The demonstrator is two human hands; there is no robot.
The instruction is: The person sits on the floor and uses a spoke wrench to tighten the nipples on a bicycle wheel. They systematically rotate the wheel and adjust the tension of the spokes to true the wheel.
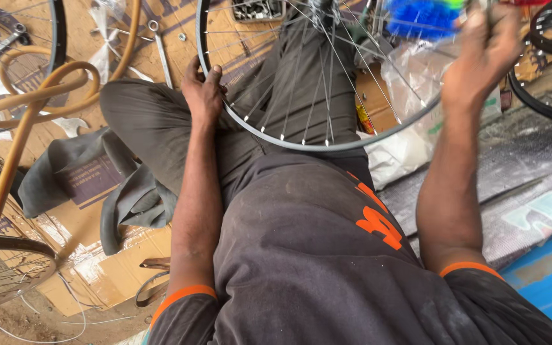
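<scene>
Left hand (202, 89): fingers wrapped tight around the rim of the spoked bicycle wheel (301, 137), grip clamped at the wheel's left edge. The wheel lies across the person's lap on the grey trousers (154, 121), hub end running out past the top of the frame.

Right hand (483, 51): raised at the wheel's far right side, motion-blurred; fingers curled, but whether they close on the rim, a spoke or a small tool cannot be told. A blue brush-like thing (416, 16) sits just behind it.

Outward: clear plastic bag (410, 96) under the wheel's right side, flattened cardboard (84, 191) on the floor, tan hose (33, 96) looped at left, spanner (160, 51) above the knee, another wheel (7, 268) at lower left.

Risk, as judged: only one firm hold shows. If the left hand slackens, the wheel could slide off the lap; fingers resting near the spokes could get pinched if it turns.
</scene>
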